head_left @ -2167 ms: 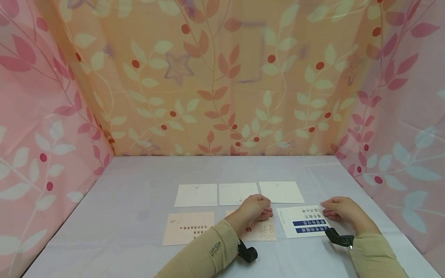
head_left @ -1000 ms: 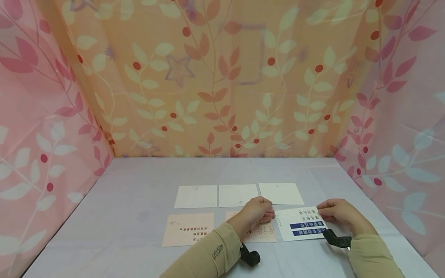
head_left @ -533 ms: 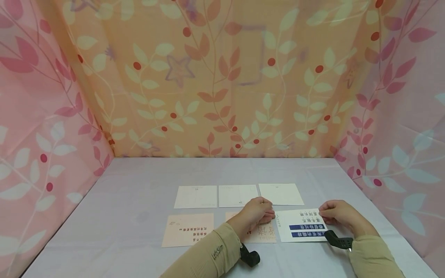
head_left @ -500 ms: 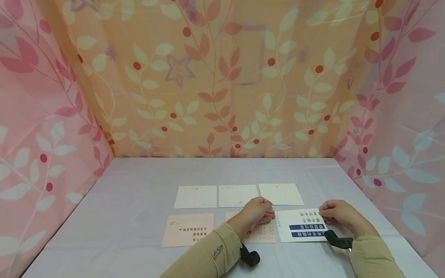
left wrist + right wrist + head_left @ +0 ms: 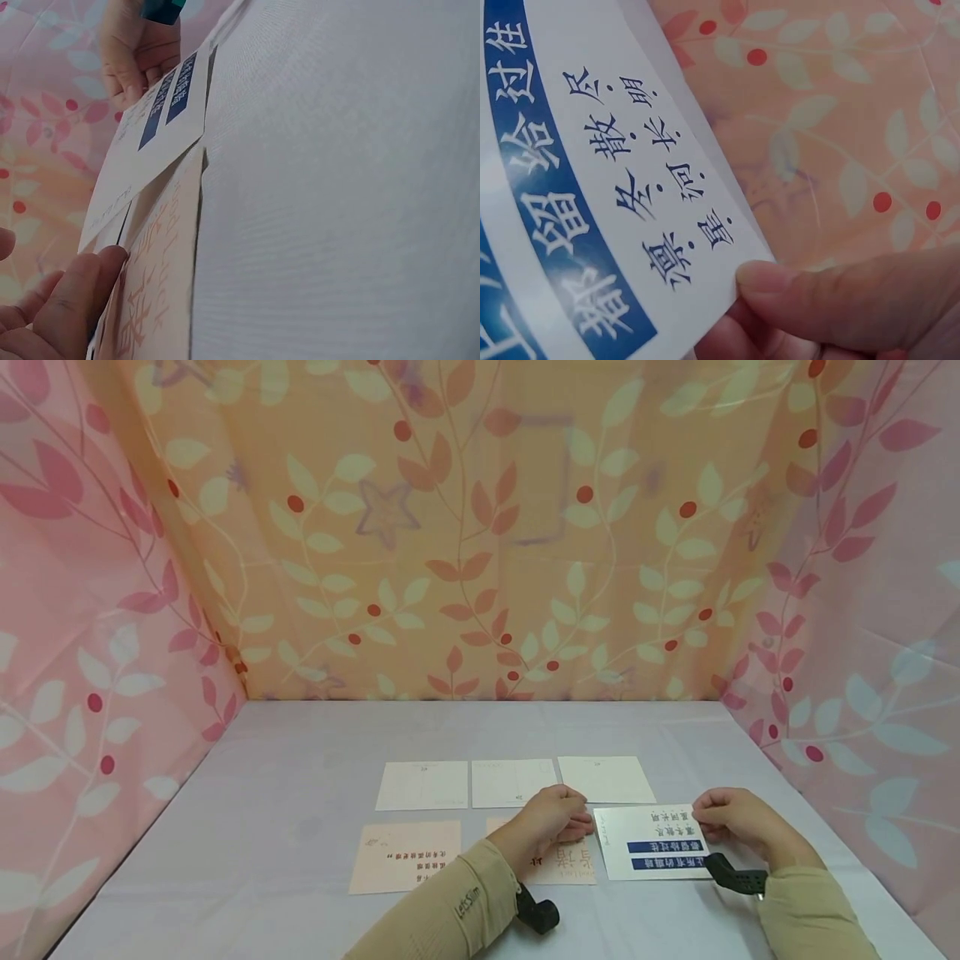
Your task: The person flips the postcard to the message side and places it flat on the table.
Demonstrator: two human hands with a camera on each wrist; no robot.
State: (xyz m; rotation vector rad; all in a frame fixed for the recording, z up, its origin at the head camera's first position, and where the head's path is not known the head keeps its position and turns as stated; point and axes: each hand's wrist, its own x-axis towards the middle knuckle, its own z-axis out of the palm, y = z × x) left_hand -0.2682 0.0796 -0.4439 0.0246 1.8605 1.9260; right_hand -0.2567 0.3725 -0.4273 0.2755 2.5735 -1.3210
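My right hand pinches the upper right corner of a white card with blue bands and lettering. The right wrist view shows the thumb on the lettered face of this card, which bends slightly. In the left wrist view the card is tilted, its near edge raised off the cloth. My left hand lies over a peach card with reddish lettering, partly hiding it. Its fingertips are at that card's edge, close to the white card's left corner; no grip shows.
Behind the hands, three pale cards lie in a row: left card, middle card, right card. Another peach card lies at the left, partly under the left sleeve. Patterned curtains enclose the white-covered table.
The blue-banded card first shifted slightly left and nearer with the right hand, then slightly right and away again. The left hand has hardly moved.
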